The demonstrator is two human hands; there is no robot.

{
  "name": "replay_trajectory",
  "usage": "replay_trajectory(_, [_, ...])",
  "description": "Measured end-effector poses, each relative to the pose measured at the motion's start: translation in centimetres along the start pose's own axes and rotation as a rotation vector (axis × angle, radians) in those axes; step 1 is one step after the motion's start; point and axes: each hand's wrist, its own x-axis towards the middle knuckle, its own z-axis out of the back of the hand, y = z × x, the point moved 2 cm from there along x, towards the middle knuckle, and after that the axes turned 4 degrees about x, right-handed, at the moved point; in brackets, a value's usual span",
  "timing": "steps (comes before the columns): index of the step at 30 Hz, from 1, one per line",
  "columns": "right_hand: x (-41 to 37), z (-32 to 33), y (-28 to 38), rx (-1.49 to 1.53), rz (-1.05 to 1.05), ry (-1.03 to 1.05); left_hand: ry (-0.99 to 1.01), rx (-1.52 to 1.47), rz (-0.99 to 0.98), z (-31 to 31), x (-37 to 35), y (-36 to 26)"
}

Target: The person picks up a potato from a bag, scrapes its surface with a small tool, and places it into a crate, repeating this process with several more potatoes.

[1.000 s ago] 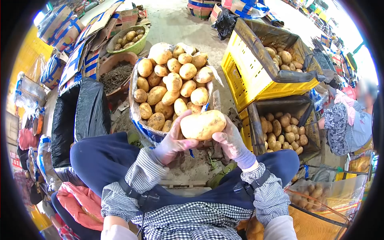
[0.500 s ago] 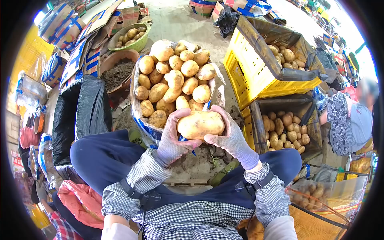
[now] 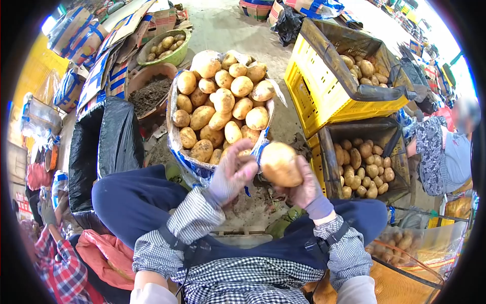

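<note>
Tan-skinned and dusty, the large potato point(image 3: 280, 164) sits in front of the person's lap, between the knees and just above the dirt floor point(image 3: 238, 30). I see the gloved right hand point(image 3: 304, 188) grasping it from below and from the right, with the fingers point(image 3: 302, 169) wrapped up along its side. The left hand point(image 3: 232, 175), also gloved, hangs just beside the potato on its left. Its fingers are loose and spread, clenched on nothing. The hand is blurred, so I cannot tell whether its tips touch the skin.

Right behind both hands stands a rolled-down sack point(image 3: 178, 147) heaped with potatoes, its near rim just beyond the left hand. To the right of the held potato is a dark-lined crate point(image 3: 326, 152) partly filled with smaller potatoes, and a yellow crate point(image 3: 316, 86) stands tilted above it, also holding some. Left of the sack I make out a brown basin point(image 3: 147, 93) of dark soil, with a green bowl point(image 3: 164, 48) of potatoes farther back. A black bag point(image 3: 104, 142) lies open by the person's left knee.

Another person point(image 3: 440, 152) sits at the right edge beside the crates, and a plaid sleeve point(image 3: 58, 266) shows at the lower left — well apart from the hands I am watching.
</note>
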Motion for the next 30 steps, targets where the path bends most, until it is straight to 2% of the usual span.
replay_trajectory(2, [0.1, 3.2, 1.5, 0.114, 0.189, -0.115, -0.166, 0.093, 0.104, 3.0, 2.7, -0.6])
replay_trajectory(4, [-0.6, 5.5, 4.0, 0.196, 0.371, -0.248, -0.242, 0.553, 0.115, 6.5, 5.5, 0.5])
replay_trajectory(5, [-0.4, 7.7, 4.8, 0.297, 0.47, -0.324, -0.205, 0.92, 0.166, 7.2, 7.0, 0.9])
replay_trajectory(6, [-0.2, 9.8, 5.7, 0.366, 0.564, -0.38, -0.196, 0.925, 0.164, 6.7, 8.1, 0.4])
replay_trajectory(8, [-0.6, 13.6, 6.5, 0.399, 0.694, -0.569, 0.011, 1.513, 0.036, 4.3, 10.4, 0.0])
replay_trajectory(10, [-0.4, 17.1, 6.3, 0.502, 0.725, -0.595, 0.15, 1.703, -0.019, 2.9, 13.7, 1.7])
replay_trajectory(11, [-0.8, 18.9, 6.5, 0.599, 0.741, -0.605, 0.185, 1.753, 0.018, 2.3, 15.2, 2.7])
replay_trajectory(14, [-1.7, 17.6, 7.3, 0.731, 0.747, -0.805, 0.211, 1.892, 0.027, 1.2, 18.4, 4.7])
replay_trajectory(17, [-1.0, 17.5, 7.9, 0.692, 0.723, -0.811, 0.162, 1.985, 0.055, 0.7, 20.0, 4.6])
replay_trajectory(18, [-0.9, 16.9, 7.9, 0.693, 0.721, -0.808, 0.211, 1.957, 0.076, 0.5, 20.2, 3.9])
replay_trajectory(20, [-0.8, 13.3, 8.4, 0.412, 0.805, -0.45, 0.265, 1.935, 0.098, 0.5, 19.7, 3.2])
replay_trajectory(21, [-0.9, 11.0, 8.8, 0.377, 0.734, -0.489, 0.225, 1.797, 0.071, 1.0, 19.1, 2.8])
replay_trajectory(23, [-0.9, 8.6, 7.9, 0.314, 0.706, -0.33, 0.115, 1.509, 0.059, 3.4, 18.5, 3.5])
replay_trajectory(24, [-0.9, 7.4, 7.3, 0.275, 0.692, -0.253, 0.056, 1.225, 0.173, 5.0, 17.9, 4.6])
replay_trajectory(26, [-1.1, 4.5, 6.2, 0.102, 0.682, -0.172, -0.024, 0.299, 0.279, 7.1, 16.7, 7.4])
replay_trajectory(28, [-1.2, 1.5, 5.3, -0.174, 0.698, -0.164, -0.05, 0.01, 0.448, 4.4, 11.3, 2.4])
replay_trajectory(30, [-0.6, -0.1, 3.6, -0.214, 0.624, -0.013, 0.072, -0.597, 0.617, 1.8, 6.6, -0.8])
